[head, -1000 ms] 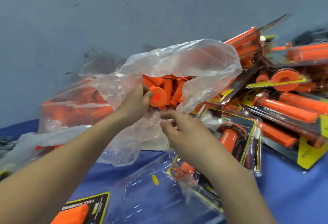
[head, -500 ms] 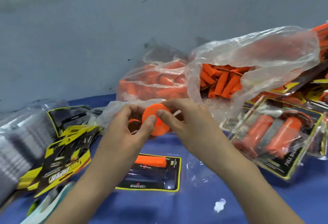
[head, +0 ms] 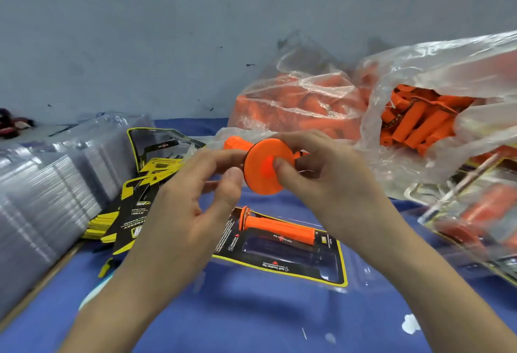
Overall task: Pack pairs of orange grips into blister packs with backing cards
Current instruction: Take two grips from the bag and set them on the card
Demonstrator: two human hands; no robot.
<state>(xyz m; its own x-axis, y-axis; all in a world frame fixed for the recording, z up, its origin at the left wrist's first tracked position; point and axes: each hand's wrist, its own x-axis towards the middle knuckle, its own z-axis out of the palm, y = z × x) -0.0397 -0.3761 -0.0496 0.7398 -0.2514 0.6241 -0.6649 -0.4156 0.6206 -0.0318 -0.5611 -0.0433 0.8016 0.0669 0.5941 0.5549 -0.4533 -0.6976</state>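
Both hands, left hand (head: 195,193) & right hand (head: 321,182), clamp orange grip (head: 265,169); card (head: 279,257) reads "Soft".

Orange grip (head: 268,168) between both hands' fingers (head: 282,166)

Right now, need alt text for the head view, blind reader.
Both hands, left hand and right hand, hold an orange grip flange-first toward the camera, above a blister pack on blue cloth already holding one grip. Clear bags of orange grips lie behind; backing cards are stacked left.
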